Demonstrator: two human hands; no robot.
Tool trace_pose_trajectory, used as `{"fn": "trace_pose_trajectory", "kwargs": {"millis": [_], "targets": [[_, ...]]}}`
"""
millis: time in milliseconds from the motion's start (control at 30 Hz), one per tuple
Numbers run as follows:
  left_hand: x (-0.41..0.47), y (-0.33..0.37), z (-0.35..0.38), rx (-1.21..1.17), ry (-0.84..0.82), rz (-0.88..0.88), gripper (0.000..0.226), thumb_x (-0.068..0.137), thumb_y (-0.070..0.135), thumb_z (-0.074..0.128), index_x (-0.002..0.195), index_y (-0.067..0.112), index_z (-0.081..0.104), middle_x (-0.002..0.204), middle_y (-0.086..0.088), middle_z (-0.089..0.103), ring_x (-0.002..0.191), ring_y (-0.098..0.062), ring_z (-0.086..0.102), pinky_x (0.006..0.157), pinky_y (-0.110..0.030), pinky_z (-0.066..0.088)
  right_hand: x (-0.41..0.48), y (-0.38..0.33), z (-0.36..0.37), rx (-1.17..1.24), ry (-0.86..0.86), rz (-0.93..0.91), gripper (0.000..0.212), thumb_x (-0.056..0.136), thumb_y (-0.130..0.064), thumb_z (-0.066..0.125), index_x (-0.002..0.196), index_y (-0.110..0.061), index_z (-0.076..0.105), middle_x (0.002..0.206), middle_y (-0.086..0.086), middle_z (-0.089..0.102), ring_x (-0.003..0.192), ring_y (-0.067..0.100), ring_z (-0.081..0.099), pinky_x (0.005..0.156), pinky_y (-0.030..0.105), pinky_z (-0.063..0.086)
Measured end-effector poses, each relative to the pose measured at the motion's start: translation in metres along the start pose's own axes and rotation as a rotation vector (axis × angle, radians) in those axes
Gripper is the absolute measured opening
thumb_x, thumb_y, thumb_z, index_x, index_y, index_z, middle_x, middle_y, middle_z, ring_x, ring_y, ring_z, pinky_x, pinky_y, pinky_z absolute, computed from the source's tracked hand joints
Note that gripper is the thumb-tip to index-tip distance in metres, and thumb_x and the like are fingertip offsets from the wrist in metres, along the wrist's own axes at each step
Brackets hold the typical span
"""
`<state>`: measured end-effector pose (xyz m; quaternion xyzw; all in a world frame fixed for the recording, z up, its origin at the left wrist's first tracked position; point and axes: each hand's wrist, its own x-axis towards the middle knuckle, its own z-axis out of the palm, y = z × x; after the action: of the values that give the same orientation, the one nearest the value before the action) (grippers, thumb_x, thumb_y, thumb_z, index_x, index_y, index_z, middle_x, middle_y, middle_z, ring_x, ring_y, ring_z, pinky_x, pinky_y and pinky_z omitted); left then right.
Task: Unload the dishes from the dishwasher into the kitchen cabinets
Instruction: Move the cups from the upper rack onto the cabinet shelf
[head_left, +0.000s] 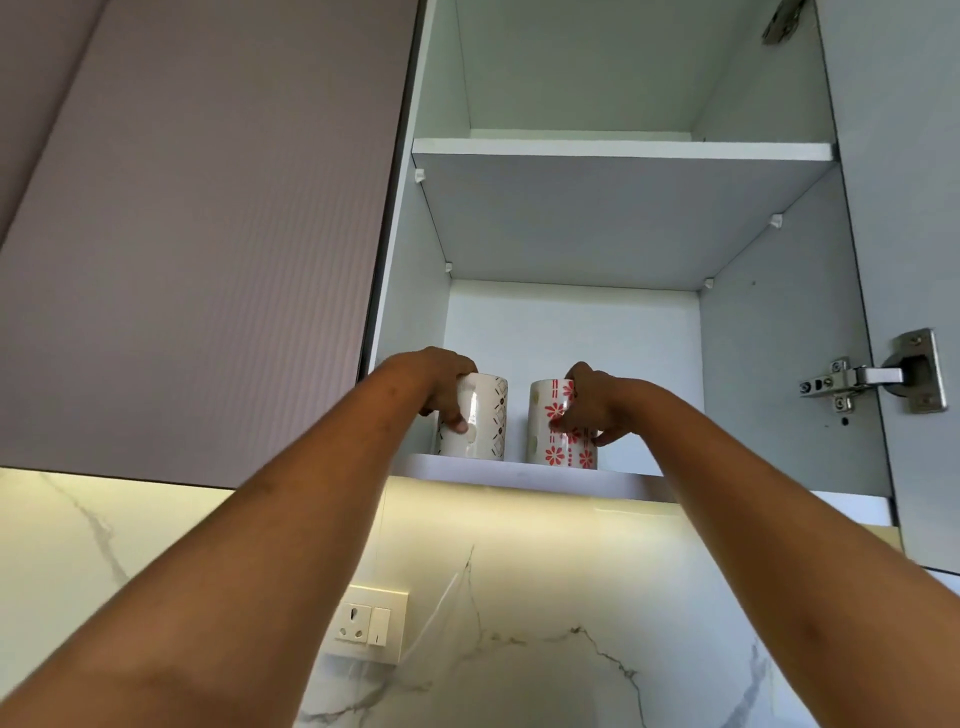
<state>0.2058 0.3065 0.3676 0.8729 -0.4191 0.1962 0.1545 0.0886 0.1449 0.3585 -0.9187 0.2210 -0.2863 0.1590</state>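
1. We are at the placing step: both arms reach up into the open wall cabinet (779, 364), and each hand has a mug on the bottom shelf (519, 475).
2. Our left hand (441, 384) wraps the gold-patterned mug (480, 418) from its left side, fingers curled over the far side and the thumb pressed on the glossy front.
3. Our right hand (592, 402) grips the red-flower mug (553, 431) from its right side, fingers bunched against the printed wall, thumb low near the base.
4. Both mugs appear to stand upright near the shelf's front edge, just beside each other with a narrow gap between; from below we cannot tell whether their bases are fully seated.
5. The upper shelf (623, 150) shows nothing on it from this angle, and the door hinge (872, 376) sits well to the right.
6. We judge the next move to be loosening both grips and drawing the hands straight back, without nudging either mug toward the edge. A small push deeper first would be safer.
7. After that, we likely go back to the dishwasher, which is out of view, for more dishes.
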Motion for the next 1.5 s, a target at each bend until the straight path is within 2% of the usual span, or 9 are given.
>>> {"fn": "trace_pose_trajectory", "kwargs": {"millis": [133, 300, 433, 567, 800, 1000, 1200, 1333, 1500], "targets": [[0.010, 0.001, 0.010, 0.133, 0.126, 0.041, 0.064, 0.071, 0.036, 0.080, 0.125, 0.013, 0.053, 0.122, -0.006, 0.058, 0.110, -0.026, 0.057, 0.084, -0.031, 0.047, 0.003, -0.001, 0.005, -0.178, 0.100, -0.055, 0.064, 0.080, -0.026, 0.074, 0.132, -0.010, 0.040, 0.134, 0.012, 0.028, 0.112, 0.031, 0.054, 0.077, 0.035, 0.057], [0.025, 0.002, 0.019, 0.198, 0.202, 0.032, 0.068, 0.065, 0.046, 0.081, 0.119, 0.013, 0.057, 0.117, -0.005, 0.061, 0.107, -0.025, 0.057, 0.088, -0.035, 0.048, 0.012, -0.011, 0.007, -0.443, 0.158, -0.086, 0.047, 0.085, -0.020, 0.068, 0.126, -0.003, 0.052, 0.124, 0.013, 0.049, 0.103, 0.028, 0.062, 0.085, 0.034, 0.054], [0.036, 0.000, 0.029, 0.199, 0.252, 0.032, 0.069, 0.066, 0.038, 0.083, 0.116, 0.009, 0.046, 0.112, -0.013, 0.057, 0.095, -0.028, 0.056, 0.072, -0.033, 0.043, 0.018, -0.016, 0.010, -0.470, 0.150, -0.112, 0.044, 0.087, -0.007, 0.059, 0.128, -0.005, 0.045, 0.123, 0.014, 0.053, 0.105, 0.027, 0.058, 0.087, 0.034, 0.050], [0.050, -0.003, 0.029, 0.200, 0.235, 0.011, 0.059, 0.073, 0.032, 0.080, 0.120, 0.012, 0.051, 0.118, -0.012, 0.057, 0.106, -0.028, 0.058, 0.080, -0.033, 0.046, 0.023, -0.018, 0.013, -0.467, 0.126, -0.108, 0.040, 0.090, -0.004, 0.055, 0.128, -0.003, 0.044, 0.122, 0.015, 0.056, 0.090, 0.020, 0.053, 0.082, 0.031, 0.048], [0.070, -0.009, 0.029, 0.223, 0.238, -0.002, 0.039, 0.078, 0.024, 0.076, 0.112, 0.016, 0.057, 0.118, -0.008, 0.059, 0.097, -0.025, 0.059, 0.078, -0.030, 0.047, 0.034, -0.026, 0.014, -0.453, 0.049, -0.057, 0.030, 0.093, -0.007, 0.049, 0.122, -0.004, 0.058, 0.118, 0.012, 0.062, 0.098, 0.025, 0.066, 0.083, 0.031, 0.054], [0.075, -0.013, 0.032, 0.260, 0.239, 0.002, 0.038, 0.077, 0.022, 0.077, 0.108, 0.017, 0.057, 0.118, -0.006, 0.060, 0.108, -0.026, 0.056, 0.076, -0.031, 0.042, 0.042, -0.026, 0.017, -0.439, -0.013, -0.006, 0.035, 0.093, -0.007, 0.050, 0.128, -0.007, 0.055, 0.121, 0.012, 0.061, 0.101, 0.025, 0.065, 0.083, 0.033, 0.053], [0.070, -0.017, 0.029, 0.187, 0.247, 0.007, 0.030, 0.084, 0.009, 0.067, 0.113, 0.014, 0.060, 0.116, -0.010, 0.059, 0.058, -0.013, 0.043, 0.050, -0.020, 0.035, 0.037, -0.027, 0.024, -0.487, -0.080, -0.008, 0.055, 0.095, -0.005, 0.045, 0.146, -0.014, 0.028, 0.129, 0.014, 0.052, 0.105, 0.026, 0.059, 0.096, 0.036, 0.047], [0.070, -0.018, 0.028, 0.176, 0.246, 0.019, 0.031, 0.086, 0.005, 0.064, 0.115, 0.015, 0.059, 0.120, -0.010, 0.058, 0.057, -0.011, 0.042, 0.050, -0.019, 0.035, 0.038, -0.027, 0.023, -0.495, -0.089, -0.003, 0.059, 0.096, -0.007, 0.045, 0.149, -0.014, 0.021, 0.134, 0.016, 0.049, 0.116, 0.028, 0.056, 0.101, 0.037, 0.045], [0.065, -0.017, 0.028, 0.192, 0.237, 0.015, 0.036, 0.087, 0.002, 0.060, 0.120, 0.016, 0.057, 0.124, -0.010, 0.055, 0.059, -0.013, 0.043, 0.048, -0.018, 0.032, 0.039, -0.026, 0.026, -0.513, -0.068, -0.006, 0.052, 0.099, -0.013, 0.043, 0.147, -0.012, 0.022, 0.132, 0.016, 0.051, 0.109, 0.027, 0.056, 0.100, 0.037, 0.046]]}}
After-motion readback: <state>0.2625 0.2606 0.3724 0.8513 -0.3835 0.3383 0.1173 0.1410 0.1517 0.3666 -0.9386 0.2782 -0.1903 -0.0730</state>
